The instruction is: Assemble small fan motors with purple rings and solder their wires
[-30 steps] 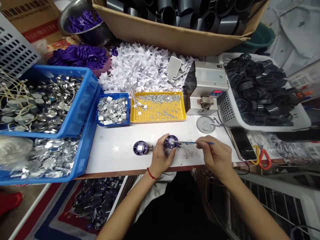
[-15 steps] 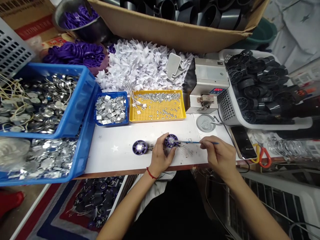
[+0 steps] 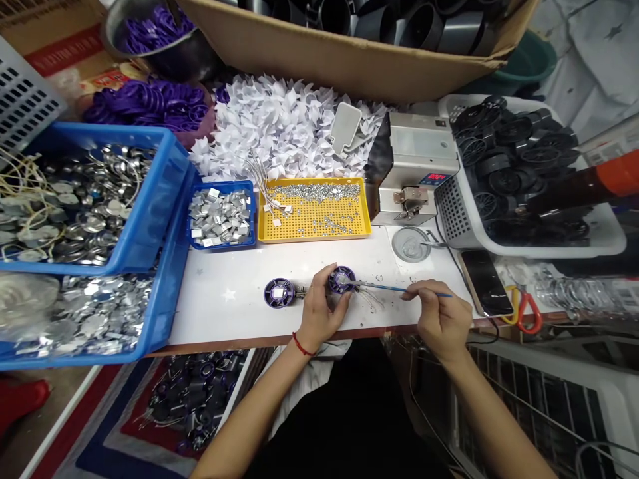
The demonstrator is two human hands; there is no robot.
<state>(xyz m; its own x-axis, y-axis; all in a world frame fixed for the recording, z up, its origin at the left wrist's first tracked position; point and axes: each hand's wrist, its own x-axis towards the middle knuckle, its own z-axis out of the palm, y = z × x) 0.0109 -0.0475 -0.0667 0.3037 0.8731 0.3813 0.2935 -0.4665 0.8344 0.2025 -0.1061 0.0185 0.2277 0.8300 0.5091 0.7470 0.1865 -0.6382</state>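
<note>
My left hand [image 3: 323, 311] grips a round purple-rimmed part [image 3: 342, 271] by its edges, its face turned up and thin wires trailing to the right. In my right hand [image 3: 442, 316] is a thin blue brush [image 3: 387, 287], pinched between thumb and fingers. The brush's tip touches the middle of the round part; its bristles are too small to make out. Just left of my left hand lies a second purple-rimmed part [image 3: 279, 293] with a pale square at its centre. Beyond my right hand a shallow dish [image 3: 411, 245] holds grey paste.
Behind are a yellow tray [image 3: 314, 229] of small metal bits, a blue tray [image 3: 219, 216] of metal squares and a metal machine [image 3: 419, 159]. Blue bins [image 3: 144, 233] stand left. A white basket [image 3: 459, 213], phone [image 3: 485, 283] and scissors [image 3: 528, 313] are right.
My right hand has shifted slightly right and down, the brush slanting more. My left hand and the round part stay put. A dark shape with orange now reaches over the white basket.
</note>
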